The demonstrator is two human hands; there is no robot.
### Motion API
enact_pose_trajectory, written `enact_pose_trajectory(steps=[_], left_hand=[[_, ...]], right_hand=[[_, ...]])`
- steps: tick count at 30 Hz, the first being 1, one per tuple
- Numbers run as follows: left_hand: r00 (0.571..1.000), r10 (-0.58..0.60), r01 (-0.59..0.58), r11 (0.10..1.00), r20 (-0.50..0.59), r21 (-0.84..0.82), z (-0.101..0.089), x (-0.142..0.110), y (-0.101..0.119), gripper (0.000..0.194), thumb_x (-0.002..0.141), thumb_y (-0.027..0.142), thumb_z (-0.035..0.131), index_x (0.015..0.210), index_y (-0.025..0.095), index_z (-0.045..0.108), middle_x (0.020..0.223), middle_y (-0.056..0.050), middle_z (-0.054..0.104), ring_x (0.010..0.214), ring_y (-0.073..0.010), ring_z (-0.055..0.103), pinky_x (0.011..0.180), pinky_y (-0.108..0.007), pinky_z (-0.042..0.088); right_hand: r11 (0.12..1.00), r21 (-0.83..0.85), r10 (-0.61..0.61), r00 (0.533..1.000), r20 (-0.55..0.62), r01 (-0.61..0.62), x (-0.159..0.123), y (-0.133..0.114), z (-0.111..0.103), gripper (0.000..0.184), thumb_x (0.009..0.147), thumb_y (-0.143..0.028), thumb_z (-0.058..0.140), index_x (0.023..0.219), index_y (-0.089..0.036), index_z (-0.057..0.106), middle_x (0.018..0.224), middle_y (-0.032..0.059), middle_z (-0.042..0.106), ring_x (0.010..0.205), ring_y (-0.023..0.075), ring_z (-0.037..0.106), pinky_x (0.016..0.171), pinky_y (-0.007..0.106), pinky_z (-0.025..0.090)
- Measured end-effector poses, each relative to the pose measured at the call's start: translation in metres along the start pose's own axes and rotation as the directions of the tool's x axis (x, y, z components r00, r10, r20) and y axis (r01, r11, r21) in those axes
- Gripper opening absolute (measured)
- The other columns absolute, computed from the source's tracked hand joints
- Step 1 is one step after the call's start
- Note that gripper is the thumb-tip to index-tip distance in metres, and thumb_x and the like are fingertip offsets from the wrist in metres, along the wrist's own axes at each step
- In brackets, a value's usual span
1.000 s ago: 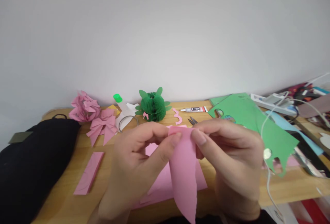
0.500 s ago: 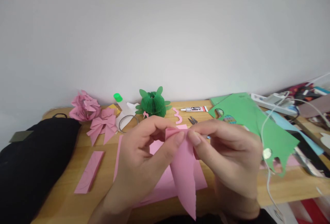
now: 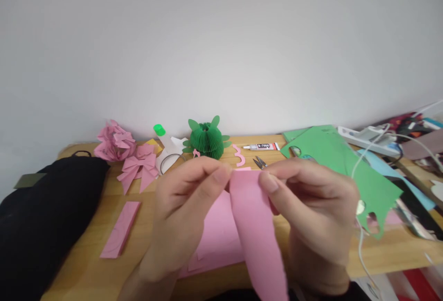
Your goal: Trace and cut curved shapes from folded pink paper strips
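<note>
A curved pink paper strip [image 3: 254,231] hangs down between my two hands, its lower right edge ragged. My left hand [image 3: 187,213] pinches its top left corner between thumb and forefinger. At the top right corner, my right hand [image 3: 311,204] grips it the same way, with the other fingers curled behind. Underneath, larger pink paper sheets [image 3: 218,241] lie flat on the wooden table, partly covered by the strip and my hands. Just beyond my right fingertips are small scissors [image 3: 259,162], their handles hidden.
A folded pink strip [image 3: 121,229], a paper bow [image 3: 139,171] and a black bag [image 3: 58,213] are on the left. Behind stand a green honeycomb paper ball [image 3: 206,140] and a glue tube [image 3: 262,147]. Green sheets [image 3: 332,162] and a white cable [image 3: 360,245] lie right.
My hands have moved slightly apart, and the strip's top edge is now spread flatter between them. Its lower end has swung to the right.
</note>
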State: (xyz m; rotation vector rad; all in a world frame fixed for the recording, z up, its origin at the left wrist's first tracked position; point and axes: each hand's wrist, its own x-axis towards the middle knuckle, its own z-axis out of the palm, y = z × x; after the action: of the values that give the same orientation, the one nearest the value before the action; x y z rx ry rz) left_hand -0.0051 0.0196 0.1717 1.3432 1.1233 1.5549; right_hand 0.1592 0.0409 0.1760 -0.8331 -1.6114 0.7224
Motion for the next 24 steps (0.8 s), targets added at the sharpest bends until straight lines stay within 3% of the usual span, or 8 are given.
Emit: enact_pose_trajectory(steps=[6, 13, 18, 24], left_hand=[[0.991, 0.022, -0.035, 0.995, -0.132, -0.098, -0.001, 0.003, -0.003, 0.019, 0.092, 0.025, 0.058, 0.080, 0.024, 0.072, 0.073, 0.003, 0.070, 0.069, -0.0106, 0.067, 0.068, -0.023, 0.058], [1.000, -0.013, 0.013, 0.984, 0.003, -0.180, 0.005, 0.002, -0.006, 0.006, 0.083, 0.028, 0.071, 0.084, 0.032, 0.076, 0.080, 0.005, 0.075, 0.072, -0.0110, 0.070, 0.066, -0.018, 0.060], [1.000, -0.017, 0.017, 0.988, -0.002, -0.156, 0.006, 0.003, -0.008, 0.008, 0.084, 0.026, 0.071, 0.083, 0.032, 0.076, 0.077, 0.007, 0.075, 0.069, -0.0090, 0.070, 0.064, -0.016, 0.060], [0.995, 0.074, -0.076, 0.997, -0.065, -0.024, 0.007, 0.004, -0.008, 0.014, 0.084, 0.016, 0.069, 0.080, 0.028, 0.074, 0.073, 0.008, 0.073, 0.065, -0.0089, 0.069, 0.060, -0.017, 0.058]], right_hand=[[1.000, 0.021, 0.006, 1.000, -0.030, -0.006, 0.002, 0.001, -0.002, 0.016, 0.084, -0.014, 0.065, 0.071, -0.023, 0.068, 0.051, -0.0048, 0.054, 0.042, 0.0074, 0.047, 0.039, 0.022, 0.040], [1.000, 0.025, 0.008, 1.000, -0.010, -0.008, 0.002, 0.001, -0.001, 0.016, 0.084, -0.013, 0.065, 0.071, -0.022, 0.067, 0.050, -0.0052, 0.054, 0.043, 0.0070, 0.048, 0.039, 0.021, 0.039], [1.000, 0.006, -0.002, 1.000, 0.008, 0.002, 0.002, 0.001, -0.003, 0.016, 0.084, -0.012, 0.064, 0.071, -0.021, 0.066, 0.051, -0.0057, 0.053, 0.043, 0.0057, 0.046, 0.038, 0.019, 0.037], [1.000, -0.009, -0.029, 1.000, 0.011, 0.029, 0.001, 0.002, -0.004, 0.015, 0.084, -0.011, 0.064, 0.072, -0.021, 0.065, 0.051, -0.0060, 0.054, 0.042, 0.0052, 0.046, 0.036, 0.018, 0.035]])
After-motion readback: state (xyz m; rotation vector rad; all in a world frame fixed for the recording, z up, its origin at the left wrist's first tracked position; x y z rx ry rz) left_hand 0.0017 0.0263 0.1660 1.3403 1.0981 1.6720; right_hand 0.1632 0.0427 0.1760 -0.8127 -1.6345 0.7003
